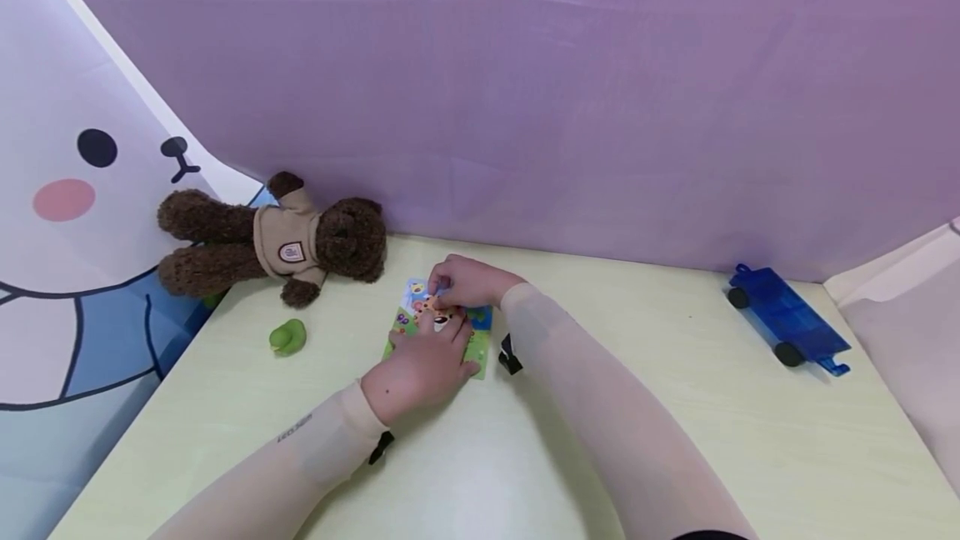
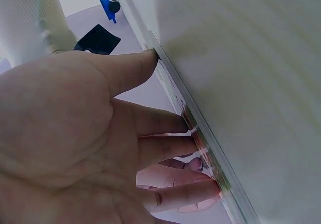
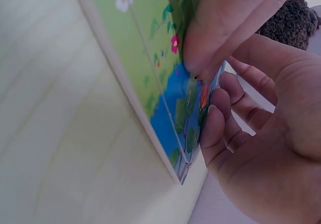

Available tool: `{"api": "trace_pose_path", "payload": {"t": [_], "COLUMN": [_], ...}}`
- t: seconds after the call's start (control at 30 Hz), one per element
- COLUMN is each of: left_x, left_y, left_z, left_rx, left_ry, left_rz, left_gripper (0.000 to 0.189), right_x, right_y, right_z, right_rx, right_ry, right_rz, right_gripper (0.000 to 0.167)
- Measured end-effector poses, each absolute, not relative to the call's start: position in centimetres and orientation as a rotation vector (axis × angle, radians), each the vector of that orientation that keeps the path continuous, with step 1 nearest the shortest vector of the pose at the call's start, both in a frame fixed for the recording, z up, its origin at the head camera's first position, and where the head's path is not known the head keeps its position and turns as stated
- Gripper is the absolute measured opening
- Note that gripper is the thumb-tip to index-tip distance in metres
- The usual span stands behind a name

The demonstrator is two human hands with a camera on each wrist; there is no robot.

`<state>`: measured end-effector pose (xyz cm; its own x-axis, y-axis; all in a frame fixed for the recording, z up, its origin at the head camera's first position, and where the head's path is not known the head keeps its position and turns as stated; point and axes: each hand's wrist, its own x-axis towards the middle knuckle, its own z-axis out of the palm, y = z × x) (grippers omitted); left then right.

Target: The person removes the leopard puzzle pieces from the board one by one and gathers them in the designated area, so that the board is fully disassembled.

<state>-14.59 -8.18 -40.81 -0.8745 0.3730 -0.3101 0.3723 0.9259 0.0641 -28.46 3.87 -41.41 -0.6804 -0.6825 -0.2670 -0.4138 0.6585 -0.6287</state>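
Observation:
A thin puzzle board [image 1: 480, 348] with a bright picture of flowers, grass and blue water lies on the table in the head view. My left hand [image 1: 423, 365] rests on its near part, fingers outstretched over the picture. In the left wrist view, the thumb [image 2: 143, 66] touches the board near its edge. Above the picture's upper part, my right hand [image 1: 476, 282] bends its fingers and pinches a small puzzle piece, mostly hidden by the fingers. In the right wrist view, curled fingers [image 3: 213, 131] sit right at the board's surface [image 3: 145, 58].
A brown teddy bear [image 1: 288, 240] in a beige shirt lies at the back left. Nearer stands a small green toy [image 1: 288, 337]. A blue toy wagon [image 1: 787, 315] with black wheels is at the far right. Purple cloth [image 1: 562, 107] hangs behind the pale table [image 1: 675, 407].

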Motion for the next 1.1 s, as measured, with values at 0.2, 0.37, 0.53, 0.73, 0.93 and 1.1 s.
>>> {"api": "trace_pose_path", "payload": {"t": [0.2, 0.37, 0.53, 0.73, 0.93, 1.1], "left_x": [-14.70, -14.73, -14.65, -14.54, -14.48, -14.48], "left_y": [-8.22, -8.26, -8.27, -8.27, -8.17, -8.21], "left_z": [-40.86, -40.96, -40.85, -40.75, -40.67, -40.67], "left_rx": [0.553, 0.559, 0.565, 0.568, 0.573, 0.577], "left_ry": [2.754, 2.749, 2.753, 2.746, 2.753, 2.757], "left_rz": [0.003, 0.020, 0.031, 0.027, -0.010, -0.033], "left_gripper": [0.071, 0.071, 0.070, 0.071, 0.070, 0.069], "right_x": [-28.57, -28.58, -28.56, -28.70, -28.75, -28.67], "right_y": [3.71, 3.58, 3.51, 3.38, 3.16, 2.93], "right_z": [-41.70, -41.73, -41.61, -41.43, -41.04, -40.94], "right_rx": [-0.814, -0.787, -0.758, -0.726, -0.694, -0.691], "right_ry": [2.399, 2.403, 2.376, 2.326, 2.299, 2.313], "right_rz": [-0.750, -0.769, -0.798, -0.824, -0.829, -0.830], "right_gripper": [0.009, 0.010, 0.012, 0.013, 0.011, 0.011]}}
